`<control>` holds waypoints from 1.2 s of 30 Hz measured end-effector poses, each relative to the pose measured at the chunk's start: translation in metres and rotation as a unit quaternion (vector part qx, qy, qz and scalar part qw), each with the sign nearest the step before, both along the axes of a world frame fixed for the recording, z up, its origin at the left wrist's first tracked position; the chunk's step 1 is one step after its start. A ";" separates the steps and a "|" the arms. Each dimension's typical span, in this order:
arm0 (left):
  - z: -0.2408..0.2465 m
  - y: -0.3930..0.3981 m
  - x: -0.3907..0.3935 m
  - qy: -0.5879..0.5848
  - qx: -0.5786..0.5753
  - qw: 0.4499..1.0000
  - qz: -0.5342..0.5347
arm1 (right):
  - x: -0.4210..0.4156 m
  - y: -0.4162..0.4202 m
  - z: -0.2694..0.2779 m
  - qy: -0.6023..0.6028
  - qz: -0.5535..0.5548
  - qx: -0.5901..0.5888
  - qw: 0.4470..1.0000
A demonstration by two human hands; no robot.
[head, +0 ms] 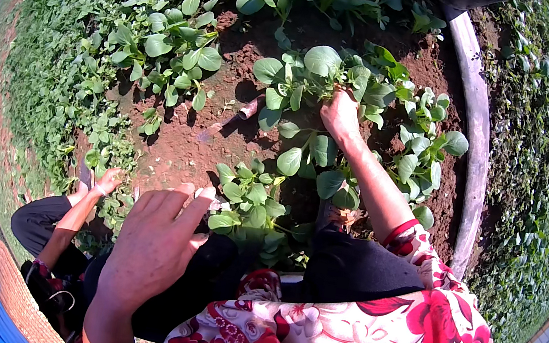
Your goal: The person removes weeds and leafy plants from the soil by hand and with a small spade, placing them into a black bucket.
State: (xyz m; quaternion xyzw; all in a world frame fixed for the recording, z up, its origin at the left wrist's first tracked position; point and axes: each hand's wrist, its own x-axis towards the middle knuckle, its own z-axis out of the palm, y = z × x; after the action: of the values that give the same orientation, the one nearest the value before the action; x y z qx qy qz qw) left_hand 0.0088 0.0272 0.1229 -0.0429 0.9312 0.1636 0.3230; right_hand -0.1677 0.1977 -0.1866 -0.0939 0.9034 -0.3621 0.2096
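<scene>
My right hand reaches into a broad-leaved green plant, its fingers closed around the stems near the middle. Leaves partly hide the fingertips. Close to the camera is my left hand, back up, with the thumb apart from the fingers and nothing visible in it; the palm is hidden. Past its fingertips, a smaller leafy plant grows from the reddish soil. A small hand tool with a wooden handle and a metal blade lies on the soil, left of my right hand.
At the left, another person's hand is among low plants, beside a straw hat. More leafy plants stand at upper left. A long pale pole or hose runs along the right, with dense greenery beyond it.
</scene>
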 end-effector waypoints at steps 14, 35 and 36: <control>0.000 0.000 0.000 0.024 0.006 1.000 -0.007 | 0.019 0.004 -0.016 0.186 0.180 0.075 0.963; 0.001 0.000 0.004 0.042 0.001 0.999 -0.013 | -0.006 -0.017 -0.006 0.170 0.169 0.128 0.962; 0.000 -0.001 0.003 0.041 0.005 0.999 -0.013 | -0.012 -0.017 -0.009 0.137 0.190 0.127 0.964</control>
State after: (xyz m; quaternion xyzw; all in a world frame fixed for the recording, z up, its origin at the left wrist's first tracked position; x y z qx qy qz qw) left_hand 0.0118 0.0267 0.1229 -0.0224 0.9432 0.1653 0.2872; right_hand -0.1794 0.1802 -0.1956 -0.2851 0.9276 -0.1812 0.1593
